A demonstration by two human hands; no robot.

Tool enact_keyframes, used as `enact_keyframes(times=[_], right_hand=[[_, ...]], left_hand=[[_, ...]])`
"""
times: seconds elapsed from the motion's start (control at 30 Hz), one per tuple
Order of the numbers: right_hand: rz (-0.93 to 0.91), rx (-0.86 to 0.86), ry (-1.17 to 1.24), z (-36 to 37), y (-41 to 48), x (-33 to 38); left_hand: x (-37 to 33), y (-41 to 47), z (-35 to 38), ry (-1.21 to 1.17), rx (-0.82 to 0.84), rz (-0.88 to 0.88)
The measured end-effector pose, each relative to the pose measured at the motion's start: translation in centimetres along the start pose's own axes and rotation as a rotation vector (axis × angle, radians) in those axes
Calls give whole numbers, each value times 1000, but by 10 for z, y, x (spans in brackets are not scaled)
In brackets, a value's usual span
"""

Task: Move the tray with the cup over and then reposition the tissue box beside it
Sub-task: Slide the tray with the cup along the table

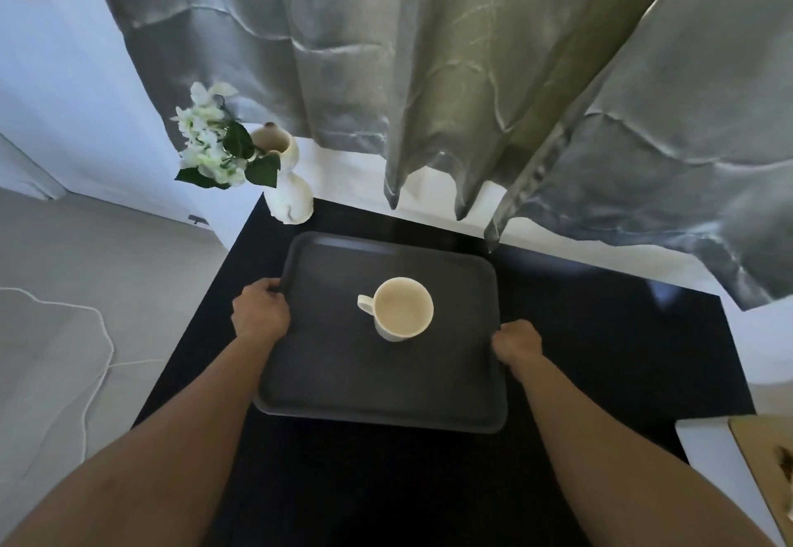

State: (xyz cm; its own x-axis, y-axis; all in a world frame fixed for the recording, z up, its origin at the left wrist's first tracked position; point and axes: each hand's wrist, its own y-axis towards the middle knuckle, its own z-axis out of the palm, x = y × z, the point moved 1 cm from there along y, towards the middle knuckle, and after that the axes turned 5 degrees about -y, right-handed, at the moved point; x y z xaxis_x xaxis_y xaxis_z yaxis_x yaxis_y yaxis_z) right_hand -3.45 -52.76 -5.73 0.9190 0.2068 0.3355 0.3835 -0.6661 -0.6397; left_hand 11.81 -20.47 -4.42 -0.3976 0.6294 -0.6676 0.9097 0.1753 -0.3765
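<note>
- Grey-green curtains [429,74] hung across the top of the frame, their hems ending just above the far edge of the black table [600,353].
- Pale floor [64,267] filled the left side, with a thin white cord [101,332] trailing over it.
- My dark grey tray [343,383] sat in the middle of the frame over the black table; I could not tell whether it was lifted or resting.
- On the tray, near its centre, stood a cream mug [403,308], upright, its handle pointing to the left of the frame.
- My left hand [259,310] was closed around the tray's left rim, fingers curled under the edge.
- My right hand [517,342] gripped the right rim in the same way.
- At the table's far left corner, just beyond the tray, a white vase [289,186] held white flowers [210,138] with dark green leaves.
- At the lower right edge, a tan board [764,460] lay on something white, cut off by the frame.
</note>
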Motion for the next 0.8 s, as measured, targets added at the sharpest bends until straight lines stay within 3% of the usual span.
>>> enact_keyframes(times=[0.8], right_hand=[[25,4,34,-3,78,6]], left_hand=[[-31,61,66,37,39,-36]])
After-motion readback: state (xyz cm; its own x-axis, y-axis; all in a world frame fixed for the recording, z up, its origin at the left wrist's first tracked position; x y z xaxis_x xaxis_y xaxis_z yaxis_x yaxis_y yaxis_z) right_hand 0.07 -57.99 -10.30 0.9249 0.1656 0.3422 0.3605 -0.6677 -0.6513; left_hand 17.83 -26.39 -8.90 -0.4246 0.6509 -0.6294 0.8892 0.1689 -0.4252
